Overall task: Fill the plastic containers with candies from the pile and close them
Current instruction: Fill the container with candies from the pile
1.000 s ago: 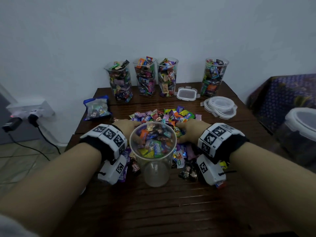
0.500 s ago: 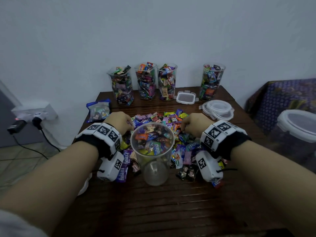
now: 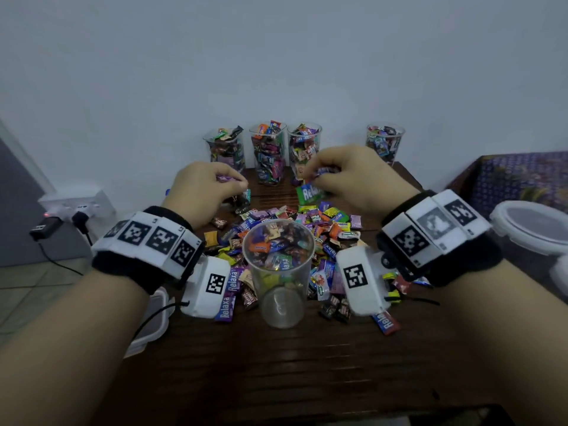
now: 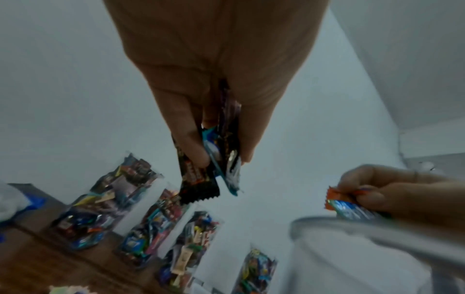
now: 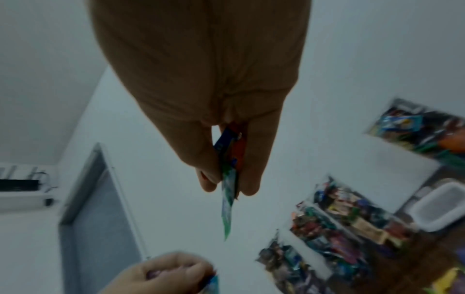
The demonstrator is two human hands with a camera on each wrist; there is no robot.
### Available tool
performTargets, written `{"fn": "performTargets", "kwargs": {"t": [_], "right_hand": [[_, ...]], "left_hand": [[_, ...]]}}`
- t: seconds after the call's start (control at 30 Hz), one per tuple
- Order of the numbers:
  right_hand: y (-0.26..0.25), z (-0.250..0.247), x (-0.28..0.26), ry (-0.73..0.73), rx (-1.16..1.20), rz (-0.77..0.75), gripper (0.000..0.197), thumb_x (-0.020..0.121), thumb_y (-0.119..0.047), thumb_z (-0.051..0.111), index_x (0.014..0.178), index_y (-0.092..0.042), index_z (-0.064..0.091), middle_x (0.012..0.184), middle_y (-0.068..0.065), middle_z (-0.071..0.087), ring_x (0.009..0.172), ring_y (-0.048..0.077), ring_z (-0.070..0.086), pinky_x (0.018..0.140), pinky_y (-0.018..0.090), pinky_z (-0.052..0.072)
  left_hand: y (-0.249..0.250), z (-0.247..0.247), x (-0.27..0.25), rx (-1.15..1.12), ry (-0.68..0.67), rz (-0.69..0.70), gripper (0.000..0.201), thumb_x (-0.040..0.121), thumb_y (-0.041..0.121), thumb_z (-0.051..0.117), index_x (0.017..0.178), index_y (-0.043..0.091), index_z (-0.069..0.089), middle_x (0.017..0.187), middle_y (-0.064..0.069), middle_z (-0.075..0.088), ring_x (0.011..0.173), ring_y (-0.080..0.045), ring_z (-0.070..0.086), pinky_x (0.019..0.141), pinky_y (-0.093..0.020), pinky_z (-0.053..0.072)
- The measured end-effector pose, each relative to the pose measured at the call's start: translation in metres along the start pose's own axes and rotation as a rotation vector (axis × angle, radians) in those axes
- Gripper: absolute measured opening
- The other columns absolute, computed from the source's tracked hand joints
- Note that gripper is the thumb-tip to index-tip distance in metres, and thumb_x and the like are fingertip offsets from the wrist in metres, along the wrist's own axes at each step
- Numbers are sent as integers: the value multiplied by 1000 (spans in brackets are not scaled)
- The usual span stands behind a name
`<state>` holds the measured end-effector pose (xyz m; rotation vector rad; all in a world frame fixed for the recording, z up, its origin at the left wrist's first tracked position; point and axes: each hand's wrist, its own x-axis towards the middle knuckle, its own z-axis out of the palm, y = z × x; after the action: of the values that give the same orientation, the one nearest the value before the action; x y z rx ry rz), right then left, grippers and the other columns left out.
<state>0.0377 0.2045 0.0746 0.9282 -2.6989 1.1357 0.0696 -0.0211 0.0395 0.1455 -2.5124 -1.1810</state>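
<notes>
On the table [image 3: 276, 379] right before me stands the open container [image 3: 278, 272], candies in it. The pile [image 3: 307, 222] spreads behind and to both sides of it. Four filled containers [image 3: 267, 155] line the far edge. My left hand [image 3: 199, 192] and right hand [image 3: 356, 176] hang above the pile, left and right.

A dark brown slatted wooden table [image 3: 276, 373] carries a spread pile of bright wrapped candies [image 3: 310, 229]. A clear plastic cup [image 3: 278, 272], partly filled with candies, stands upright at the pile's near edge. Four clear, candy-filled plastic cups [image 3: 267, 155] line the far edge by the wall. A translucent plastic lid [image 3: 150, 327] lies at the table's left edge.
</notes>
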Motion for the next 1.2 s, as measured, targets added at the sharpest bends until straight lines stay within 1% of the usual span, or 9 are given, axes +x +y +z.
{"fn": "performTargets", "kwargs": {"t": [0.17, 0.37, 0.53, 0.63, 0.77, 0.87, 0.93, 1.07, 1.2], "right_hand": [[-32, 14, -21, -100, -52, -130, 22, 85, -7, 57, 88, -26, 67, 81, -20, 51, 74, 0, 49, 73, 20, 37], [-30, 37, -36, -195, -150, -170, 23, 87, -9, 54, 101, -20, 69, 98, -6, 52, 87, 10, 48, 73, 21, 34], [-27, 44, -43, -190, -125, -169, 28, 81, -8, 57, 104, -19, 69, 112, 0, 58, 100, 15, 54, 86, 28, 41], [-23, 48, -49, -71, -21, -166, 29, 81, -7, 59, 107, -16, 67, 113, -1, 59, 99, 9, 55, 86, 23, 42], [-10, 58, -61, 86, 180, -56, 50, 85, -23, 67, 132, -18, 49, 127, -7, 46, 111, -3, 38, 85, 2, 30], [-1, 66, -68, -106, 458, 147, 92, 72, -39, 74, 146, -23, 22, 140, -11, 33, 125, -2, 31, 98, 14, 29], [4, 72, -70, -183, 566, 188, 103, 65, -38, 74, 148, -22, 16, 147, -8, 31, 131, 2, 32, 105, 21, 29], [11, 78, -67, -191, 615, 192, 94, 72, -22, 79, 146, -19, 21, 146, -4, 37, 134, 7, 35, 113, 34, 31], [14, 77, -66, -181, 641, 184, 82, 74, -16, 78, 141, -19, 30, 135, -9, 47, 127, 3, 43, 110, 32, 36]], "left_hand": [[20, -6, -21, -94, 10, 45, 16, 84, 19, 69, 71, 30, 69, 87, 1, 69, 91, -21, 64, 81, -46, 56], [31, -9, -36, -118, 45, 103, 17, 84, 19, 69, 73, 31, 68, 83, 5, 68, 86, -19, 64, 79, -37, 54], [36, -7, -41, -139, 38, 130, 16, 85, 19, 68, 74, 31, 68, 83, 9, 68, 83, -13, 63, 73, -31, 52], [38, -4, -42, -131, 33, 145, 17, 85, 19, 67, 74, 32, 67, 83, 11, 67, 78, -7, 60, 66, -20, 46], [38, 2, -46, -150, 26, 147, 18, 85, 18, 68, 74, 32, 67, 84, 10, 68, 80, -7, 62, 72, -20, 46], [37, 9, -50, -138, -10, 160, 15, 85, 21, 68, 74, 31, 68, 82, 10, 69, 79, -6, 63, 74, -22, 48], [37, 14, -53, -126, -52, 182, 14, 85, 21, 68, 75, 31, 69, 81, 10, 69, 80, -6, 64, 76, -25, 50], [37, 24, -57, -89, -150, 203, 12, 84, 20, 69, 77, 29, 70, 78, 9, 69, 76, -2, 63, 73, -22, 51], [34, 31, -62, -19, -219, 218, 14, 84, 21, 69, 79, 34, 67, 80, 13, 68, 78, 2, 61, 73, -20, 49]]}}
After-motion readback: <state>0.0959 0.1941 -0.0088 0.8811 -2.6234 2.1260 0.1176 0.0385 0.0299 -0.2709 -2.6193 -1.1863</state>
